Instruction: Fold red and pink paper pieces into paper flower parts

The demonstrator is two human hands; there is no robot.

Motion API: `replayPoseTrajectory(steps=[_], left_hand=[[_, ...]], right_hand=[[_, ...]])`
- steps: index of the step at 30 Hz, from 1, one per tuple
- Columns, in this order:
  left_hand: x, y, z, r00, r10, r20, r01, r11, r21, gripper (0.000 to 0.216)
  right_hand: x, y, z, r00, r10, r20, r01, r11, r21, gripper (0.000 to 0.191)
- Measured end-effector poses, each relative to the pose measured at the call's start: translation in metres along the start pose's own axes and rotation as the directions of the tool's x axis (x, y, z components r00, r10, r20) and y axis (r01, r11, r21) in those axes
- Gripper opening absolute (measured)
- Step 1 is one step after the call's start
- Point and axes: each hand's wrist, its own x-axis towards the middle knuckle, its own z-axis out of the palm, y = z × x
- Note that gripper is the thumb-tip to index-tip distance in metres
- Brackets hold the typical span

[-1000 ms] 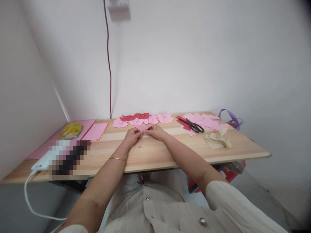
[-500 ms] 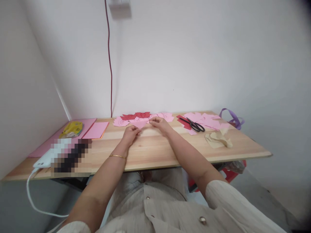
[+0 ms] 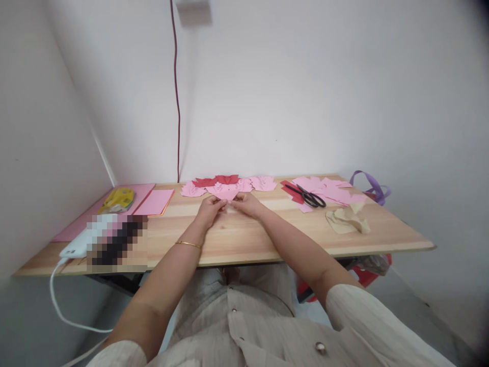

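A small folded piece of pink paper (image 3: 226, 194) is held up just above the wooden table, between both hands. My left hand (image 3: 211, 210) pinches its lower left side. On the lower right side, the fingers of my right hand (image 3: 245, 204) are closed on the same paper, and the two hands nearly meet. Right behind it lie pink cut-paper pieces (image 3: 263, 183) with notched edges. Red cut-paper pieces (image 3: 226, 179) rest among them, close to the wall.
Black-handled scissors (image 3: 311, 198) lie on red and pink scraps (image 3: 324, 189) at the right, near crumpled tan paper (image 3: 347, 221) and a purple ribbon (image 3: 372, 183). At left are pink sheets (image 3: 155, 202), a yellow packet (image 3: 119, 199) and a white device (image 3: 82, 242) with a cable.
My right hand has come down and toward my left hand, and now grips the paper's lower right side. The paper has turned, its point facing me. The view has shifted slightly.
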Motion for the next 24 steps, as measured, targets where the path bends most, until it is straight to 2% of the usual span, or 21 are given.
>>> replayPoseTrajectory(steps=[3, 9, 16, 20, 22, 24], left_hand=[[0.001, 0.001, -0.001, 1.000, 0.005, -0.025, -0.006, 1.000, -0.014, 0.031], [0.007, 0.006, -0.010, 0.987, 0.040, -0.153, -0.067, 0.982, -0.176, 0.029], [0.004, 0.010, -0.007, 0.994, -0.011, -0.112, -0.022, 0.956, -0.292, 0.032], [0.002, 0.002, -0.005, 1.000, -0.009, 0.005, 0.009, 0.995, -0.095, 0.033], [0.003, -0.001, -0.005, 1.000, -0.001, 0.002, 0.001, 1.000, 0.007, 0.033], [0.003, -0.002, -0.008, 1.000, 0.001, -0.027, 0.001, 0.997, 0.074, 0.033]], right_hand=[[-0.001, -0.002, 0.001, 1.000, -0.001, 0.026, 0.002, 0.999, -0.033, 0.028], [-0.002, -0.003, 0.000, 0.999, 0.036, 0.032, -0.035, 0.999, -0.036, 0.029], [-0.002, 0.000, 0.000, 0.998, 0.064, -0.012, -0.064, 0.998, 0.023, 0.032], [0.000, 0.004, 0.001, 1.000, -0.004, 0.006, 0.004, 1.000, 0.002, 0.032], [0.000, 0.003, 0.001, 0.999, -0.030, 0.025, 0.030, 0.999, -0.012, 0.032], [0.000, 0.001, -0.001, 0.999, -0.038, -0.004, 0.038, 0.999, -0.004, 0.032]])
